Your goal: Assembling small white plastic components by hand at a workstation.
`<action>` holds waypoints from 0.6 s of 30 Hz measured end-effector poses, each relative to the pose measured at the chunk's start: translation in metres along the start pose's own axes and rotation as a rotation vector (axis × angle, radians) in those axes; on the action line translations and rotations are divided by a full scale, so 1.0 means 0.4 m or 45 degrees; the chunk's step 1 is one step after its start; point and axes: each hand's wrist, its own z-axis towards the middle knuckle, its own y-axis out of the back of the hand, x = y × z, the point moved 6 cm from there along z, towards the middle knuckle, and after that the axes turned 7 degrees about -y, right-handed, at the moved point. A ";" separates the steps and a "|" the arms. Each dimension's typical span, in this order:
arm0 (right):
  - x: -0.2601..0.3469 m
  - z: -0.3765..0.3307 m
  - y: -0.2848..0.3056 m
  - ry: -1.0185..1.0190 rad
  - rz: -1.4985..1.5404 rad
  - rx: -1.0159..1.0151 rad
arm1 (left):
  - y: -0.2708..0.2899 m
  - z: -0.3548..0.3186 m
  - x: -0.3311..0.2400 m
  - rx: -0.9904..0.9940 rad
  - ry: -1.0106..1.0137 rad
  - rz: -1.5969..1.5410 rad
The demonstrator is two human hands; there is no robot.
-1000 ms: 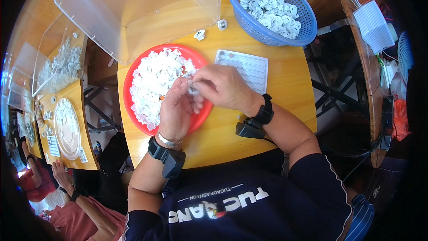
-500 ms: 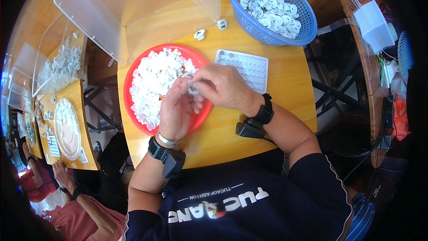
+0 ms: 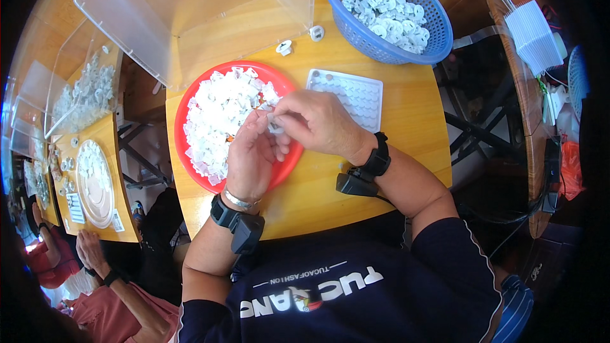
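Note:
Over the red plate, my left hand is palm up with its fingers curled, thumb and forefinger at a small white plastic piece. My right hand meets it from the right, thumb and fingertips pinched on the same piece. Most of that piece is hidden by the fingers. A heap of small white plastic parts fills the plate beneath and left of my hands. Just beyond my right hand lies a white tray with rows of small hollows, and a few grey round bits sit in its far row.
A blue basket of white round parts stands at the far right. Two loose round parts lie beside a clear plastic bin at the back. On the left, a co-worker's hand rests by another table.
My hands stay almost in place, both at the small white piece. The co-worker's hands at the left have shifted slightly.

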 end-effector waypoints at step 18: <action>0.002 0.002 0.002 0.015 0.012 -0.008 | 0.004 0.004 0.002 0.004 0.013 -0.005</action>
